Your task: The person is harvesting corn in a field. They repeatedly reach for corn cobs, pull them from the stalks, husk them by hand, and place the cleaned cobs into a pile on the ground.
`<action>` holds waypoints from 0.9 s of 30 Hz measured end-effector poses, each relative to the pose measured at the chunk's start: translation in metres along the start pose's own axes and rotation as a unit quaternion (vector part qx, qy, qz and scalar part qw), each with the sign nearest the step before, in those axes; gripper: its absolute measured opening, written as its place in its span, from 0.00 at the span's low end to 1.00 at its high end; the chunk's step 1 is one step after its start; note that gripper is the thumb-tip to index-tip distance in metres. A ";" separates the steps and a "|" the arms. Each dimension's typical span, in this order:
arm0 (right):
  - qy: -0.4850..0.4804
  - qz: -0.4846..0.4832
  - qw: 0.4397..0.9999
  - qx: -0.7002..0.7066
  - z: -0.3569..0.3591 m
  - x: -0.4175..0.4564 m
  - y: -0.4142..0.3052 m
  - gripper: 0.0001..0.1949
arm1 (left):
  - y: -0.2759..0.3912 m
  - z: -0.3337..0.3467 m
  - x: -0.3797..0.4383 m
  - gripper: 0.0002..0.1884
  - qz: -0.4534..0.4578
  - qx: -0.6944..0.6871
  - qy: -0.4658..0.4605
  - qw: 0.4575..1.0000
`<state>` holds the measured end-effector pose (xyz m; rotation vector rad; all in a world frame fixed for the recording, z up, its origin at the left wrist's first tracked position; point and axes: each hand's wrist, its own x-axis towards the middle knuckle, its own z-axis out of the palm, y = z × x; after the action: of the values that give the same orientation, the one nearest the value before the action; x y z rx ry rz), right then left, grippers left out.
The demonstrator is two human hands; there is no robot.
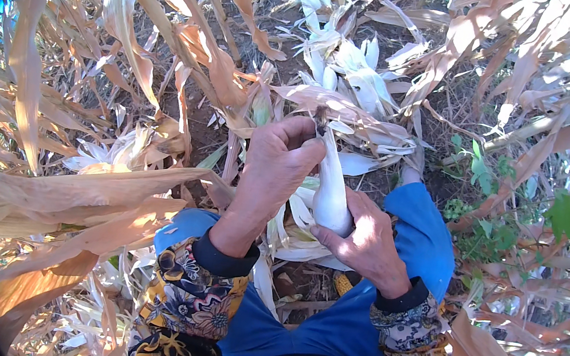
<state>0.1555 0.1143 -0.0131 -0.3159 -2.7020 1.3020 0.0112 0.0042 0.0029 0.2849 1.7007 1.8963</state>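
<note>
An ear of corn [332, 188] in pale, smooth husk is held between my two hands, its narrow tip with dark dry silk [321, 117] pointing away from me. My right hand [367, 234] wraps the thick lower end. At the tip, the thumb and bent fingers of my left hand [289, 151] pinch the husk beside the silk. The kernels of this ear are hidden under the husk. Below my right wrist, between my legs, part of a bare yellow corn cob [345, 283] shows near the ground.
Loose pale husks [358, 73] lie in a heap ahead. Dry corn stalks [183, 47] lean in from the left, and a broad dry leaf [89, 193] reaches toward my left forearm. Green weeds [494, 220] grow at the right, beside my blue trouser leg [421, 226].
</note>
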 end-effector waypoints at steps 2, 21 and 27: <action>0.004 0.015 1.000 0.020 0.000 -0.001 0.002 0.30 | 0.005 0.002 -0.001 0.09 -0.031 -0.018 -0.022 0.999; -0.028 -0.034 0.999 -0.009 0.004 -0.003 0.006 0.31 | -0.005 0.002 -0.005 0.05 0.020 0.036 -0.005 0.999; -0.008 -0.016 1.000 0.007 -0.001 -0.001 0.008 0.30 | -0.002 0.003 -0.006 0.08 0.017 0.002 -0.051 0.999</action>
<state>0.1578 0.1195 -0.0192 -0.2611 -2.6995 1.3189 0.0183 0.0030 0.0027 0.4073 1.6431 1.8704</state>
